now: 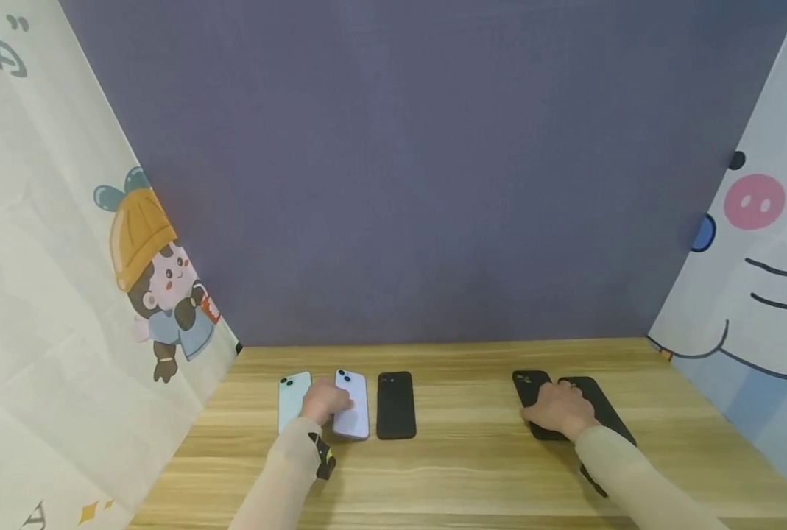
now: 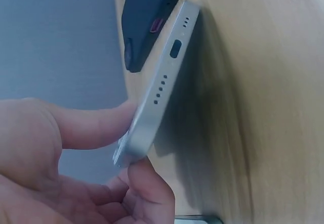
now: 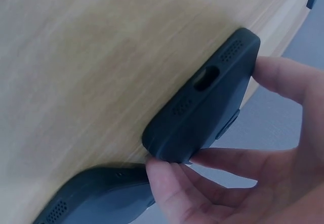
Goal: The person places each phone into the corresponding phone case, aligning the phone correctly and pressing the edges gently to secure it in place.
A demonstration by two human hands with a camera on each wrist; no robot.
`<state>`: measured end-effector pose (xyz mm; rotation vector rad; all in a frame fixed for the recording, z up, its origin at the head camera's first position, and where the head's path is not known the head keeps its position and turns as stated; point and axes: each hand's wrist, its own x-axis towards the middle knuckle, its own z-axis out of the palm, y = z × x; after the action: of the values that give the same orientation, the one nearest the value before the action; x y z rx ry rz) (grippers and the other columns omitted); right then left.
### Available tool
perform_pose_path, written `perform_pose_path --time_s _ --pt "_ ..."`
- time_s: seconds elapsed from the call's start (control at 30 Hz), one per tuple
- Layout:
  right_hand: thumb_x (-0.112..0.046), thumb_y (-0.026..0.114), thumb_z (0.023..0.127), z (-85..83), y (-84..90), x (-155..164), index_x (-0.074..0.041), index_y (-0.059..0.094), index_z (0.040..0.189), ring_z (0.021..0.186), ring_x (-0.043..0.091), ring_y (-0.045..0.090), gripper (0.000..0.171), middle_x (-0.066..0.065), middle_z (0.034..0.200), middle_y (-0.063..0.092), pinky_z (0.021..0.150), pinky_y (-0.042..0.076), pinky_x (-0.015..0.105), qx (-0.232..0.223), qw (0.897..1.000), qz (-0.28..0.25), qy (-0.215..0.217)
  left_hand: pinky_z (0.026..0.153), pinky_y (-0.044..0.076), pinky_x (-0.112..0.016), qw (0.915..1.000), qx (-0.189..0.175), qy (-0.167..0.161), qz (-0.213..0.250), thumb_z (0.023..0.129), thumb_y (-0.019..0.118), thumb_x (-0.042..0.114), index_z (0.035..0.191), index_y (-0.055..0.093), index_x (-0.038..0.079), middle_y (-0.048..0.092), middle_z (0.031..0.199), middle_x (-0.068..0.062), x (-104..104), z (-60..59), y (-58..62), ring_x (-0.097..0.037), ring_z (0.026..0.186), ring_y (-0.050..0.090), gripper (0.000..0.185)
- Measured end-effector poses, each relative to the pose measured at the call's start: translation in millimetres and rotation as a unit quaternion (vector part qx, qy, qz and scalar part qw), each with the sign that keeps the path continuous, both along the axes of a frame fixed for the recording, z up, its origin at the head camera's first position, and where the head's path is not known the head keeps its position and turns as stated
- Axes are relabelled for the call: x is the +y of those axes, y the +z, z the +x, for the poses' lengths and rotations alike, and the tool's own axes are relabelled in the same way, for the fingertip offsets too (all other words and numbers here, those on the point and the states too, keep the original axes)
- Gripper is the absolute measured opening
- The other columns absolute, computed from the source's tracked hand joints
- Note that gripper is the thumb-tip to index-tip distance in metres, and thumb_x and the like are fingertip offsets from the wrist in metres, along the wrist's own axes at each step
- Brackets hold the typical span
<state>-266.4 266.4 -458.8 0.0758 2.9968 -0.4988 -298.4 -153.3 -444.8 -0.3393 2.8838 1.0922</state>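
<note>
My left hand [image 1: 325, 400] pinches a pale lavender phone [image 1: 353, 423] between thumb and fingers. In the left wrist view this phone [image 2: 157, 90] leans off the wooden table, its bottom edge with charging port facing the camera. Left of it lies a mint-green phone [image 1: 292, 403], partly covered by the hand; to its right lies a black phone [image 1: 396, 405]. My right hand [image 1: 561, 408] grips a black-cased phone [image 1: 529, 390] by its long sides, thumb on one and fingers on the other. Beside those fingers lies a larger black phone [image 1: 605, 408], partly hidden under the hand.
The phones lie in a row on a wood-grain table [image 1: 453, 471]. A grey-purple panel [image 1: 393, 184] rises behind its back edge. Printed white cloths hang at the left [image 1: 35, 258] and right [image 1: 764, 294]. A black wrist strap [image 1: 323, 456] is on the left forearm.
</note>
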Motion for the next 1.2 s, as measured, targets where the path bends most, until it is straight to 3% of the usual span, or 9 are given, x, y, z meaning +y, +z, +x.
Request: perform_pose_path --time_s 0.37,0.57,0.73,0.87,0.97,1.2 --pt "-0.041 0.071 0.087 0.0 -0.4 2 0.011 0.067 0.110 0.109 0.067 0.046 0.057 0.045 0.116 0.050 0.076 0.047 0.070 0.008 1.000 -0.007 0.002 0.049 0.048 -0.024 0.9932 -0.010 -0.002 0.116 0.083 0.068 -0.003 0.092 0.059 -0.008 0.060 0.082 -0.015 -3 0.2 0.7 -0.018 0.060 0.055 0.014" --pt "-0.040 0.071 0.086 -0.6 -1.1 1 0.013 0.065 0.115 0.111 0.068 0.045 0.061 0.048 0.120 0.048 0.080 0.046 0.072 0.010 1.000 -0.010 0.000 0.054 0.051 -0.026 0.9862 -0.025 0.007 0.164 0.087 0.068 -0.005 0.106 0.057 -0.013 0.062 0.089 -0.017 0 -0.5 -0.2 -0.021 0.069 0.060 0.023" --pt "-0.041 0.070 0.087 0.3 -1.0 -2 0.012 0.068 0.111 0.119 0.074 0.037 0.058 0.052 0.126 0.045 0.083 0.044 0.076 0.017 1.000 -0.014 0.005 0.055 0.049 -0.025 0.9813 -0.021 0.011 0.191 0.089 0.069 -0.004 0.114 0.053 -0.014 0.062 0.090 -0.017 2 1.0 -2.1 -0.019 0.068 0.058 0.031" --pt "-0.040 0.071 0.086 0.8 -1.4 -3 0.006 0.070 0.101 0.099 0.057 0.057 0.048 0.040 0.114 0.058 0.069 0.052 0.062 0.022 0.999 -0.024 0.008 0.053 0.044 -0.024 0.9769 -0.016 0.008 0.213 0.090 0.068 -0.003 0.113 0.050 -0.012 0.058 0.084 -0.013 -1 3.3 -2.5 -0.016 0.061 0.051 0.031" --pt "-0.039 0.071 0.085 0.8 -1.2 -5 0.004 0.070 0.098 0.089 0.041 0.060 0.045 0.030 0.108 0.062 0.063 0.051 0.054 0.028 0.999 -0.026 0.010 0.050 0.040 -0.023 0.9730 -0.015 0.008 0.230 0.090 0.067 -0.002 0.108 0.048 -0.009 0.053 0.078 -0.009 -1 3.4 -2.2 -0.013 0.056 0.045 0.027" --pt "-0.042 0.071 0.086 0.4 0.1 -12 0.009 0.069 0.105 0.097 0.049 0.059 0.054 0.035 0.114 0.058 0.068 0.051 0.060 0.032 0.999 -0.021 0.013 0.054 0.047 -0.027 0.9674 -0.006 0.000 0.253 0.093 0.067 0.000 0.106 0.049 -0.009 0.057 0.085 -0.015 2 1.8 -0.4 -0.019 0.066 0.057 0.024"
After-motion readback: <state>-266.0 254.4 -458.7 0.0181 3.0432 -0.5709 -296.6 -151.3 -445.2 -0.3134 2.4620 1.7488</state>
